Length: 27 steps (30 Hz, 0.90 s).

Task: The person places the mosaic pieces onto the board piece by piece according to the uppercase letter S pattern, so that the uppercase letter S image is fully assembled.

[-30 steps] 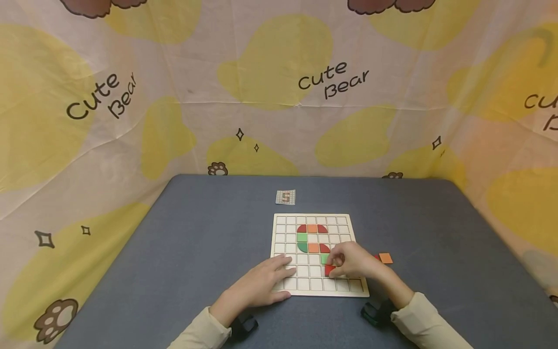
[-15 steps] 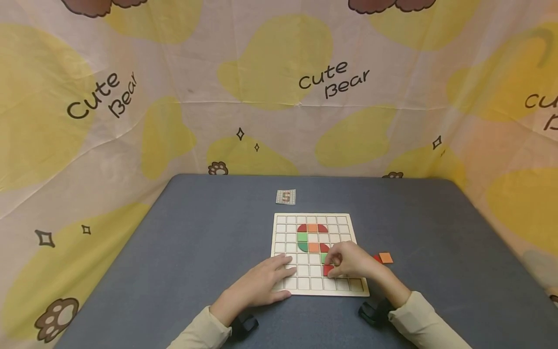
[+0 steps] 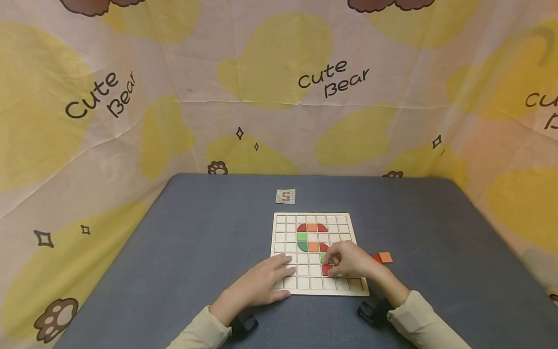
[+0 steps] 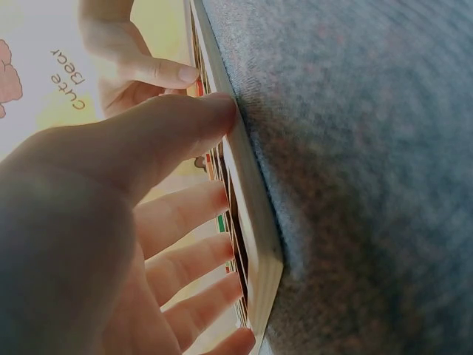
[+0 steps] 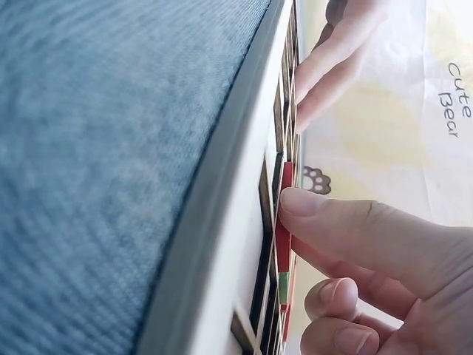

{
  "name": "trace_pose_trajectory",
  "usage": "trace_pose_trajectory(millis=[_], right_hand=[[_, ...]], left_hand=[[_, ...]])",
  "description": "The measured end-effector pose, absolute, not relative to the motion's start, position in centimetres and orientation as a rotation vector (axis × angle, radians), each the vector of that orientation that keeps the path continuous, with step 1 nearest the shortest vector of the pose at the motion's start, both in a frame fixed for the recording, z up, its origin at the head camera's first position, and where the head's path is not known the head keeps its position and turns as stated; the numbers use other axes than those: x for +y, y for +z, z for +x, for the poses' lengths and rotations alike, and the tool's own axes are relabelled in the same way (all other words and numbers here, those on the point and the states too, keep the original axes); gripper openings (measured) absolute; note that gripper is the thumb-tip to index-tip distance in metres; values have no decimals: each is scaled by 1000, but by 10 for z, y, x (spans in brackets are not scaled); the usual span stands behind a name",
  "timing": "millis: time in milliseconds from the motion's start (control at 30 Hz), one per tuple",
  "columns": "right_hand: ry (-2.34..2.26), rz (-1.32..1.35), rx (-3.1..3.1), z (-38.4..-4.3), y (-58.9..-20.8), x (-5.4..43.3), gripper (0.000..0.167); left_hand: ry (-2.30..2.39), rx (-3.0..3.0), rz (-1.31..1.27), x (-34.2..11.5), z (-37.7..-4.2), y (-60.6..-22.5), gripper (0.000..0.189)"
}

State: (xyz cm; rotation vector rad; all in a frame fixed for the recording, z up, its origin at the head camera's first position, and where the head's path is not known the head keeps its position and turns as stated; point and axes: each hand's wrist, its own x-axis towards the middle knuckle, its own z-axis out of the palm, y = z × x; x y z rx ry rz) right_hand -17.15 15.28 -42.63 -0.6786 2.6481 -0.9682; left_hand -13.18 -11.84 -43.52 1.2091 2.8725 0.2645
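A pale grid board [image 3: 305, 286] lies on the table with colored tiles set in its squares. At the lower right of these tiles, my right hand [image 3: 350, 259] pinches a red tile [image 3: 325, 270] close to the board, just below a light green tile [image 3: 323, 257]. The right wrist view shows my thumb [image 5: 304, 201] against the red tile's edge [image 5: 284, 240], and a green tile [image 5: 284, 287] beside it. My left hand [image 3: 263, 281] rests on the board's left side, fingers spread over the squares. In the left wrist view, its thumb [image 4: 211, 118] touches the board's near edge.
An orange tile [image 3: 385, 257] and a red tile [image 3: 377, 258] lie on the blue-grey table [image 3: 218, 218] right of the board. A small card [image 3: 285, 196] with a tile pattern lies behind the board. A patterned cloth [image 3: 270, 72] hangs around the table.
My right hand has shifted slightly left with the red tile, which now sits nearer below the light green tile. The left hand stays in place.
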Motion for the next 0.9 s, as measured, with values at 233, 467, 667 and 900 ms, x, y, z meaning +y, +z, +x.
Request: trace_pose_trajectory(millis=[233, 467, 667, 900], right_hand=[[-981, -694, 2638, -172, -425, 155, 13], [-1001, -710, 2652, -172, -422, 167, 9], [-1057, -788, 2645, -172, -417, 180, 9], [-1086, -817, 2677, -169, -415, 196, 14]], left_hand=[[266, 2876, 1213, -118, -132, -435, 50], [260, 2872, 1211, -118, -132, -434, 50], [265, 2868, 1198, -118, -132, -434, 50], [282, 2858, 1190, -119, -132, -436, 51]])
